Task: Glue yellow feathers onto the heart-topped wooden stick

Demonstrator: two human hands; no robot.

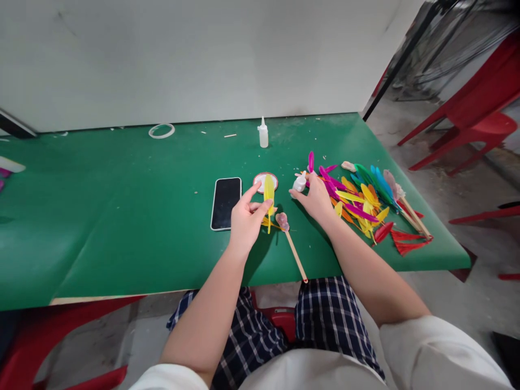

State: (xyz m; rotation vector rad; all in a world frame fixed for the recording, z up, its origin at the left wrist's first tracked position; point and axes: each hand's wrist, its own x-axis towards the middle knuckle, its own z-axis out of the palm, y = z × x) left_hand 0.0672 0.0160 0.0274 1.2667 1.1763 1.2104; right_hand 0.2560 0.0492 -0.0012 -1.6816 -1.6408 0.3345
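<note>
Between the thumb and fingers of my left hand (248,219) is a yellow feather (268,190), held upright over the table. Behind it lies a round white disc with a red rim (260,181), partly covered by the feather and fingers. My right hand (317,197) is closed around a small white glue bottle (299,182), its nozzle pointing up. A wooden stick (296,255) with a pinkish lump (282,220) at its top lies between my forearms. Just left of the lump, an orange-yellow feather (266,221) is partly hidden by my left hand.
A phone (226,203) lies left of my left hand. Loose coloured feathers (357,203) spread to the right, beside feathered sticks with a red tassel (406,242). Another white bottle (263,134) stands near the back wall, and a white ring (161,130) lies farther left.
</note>
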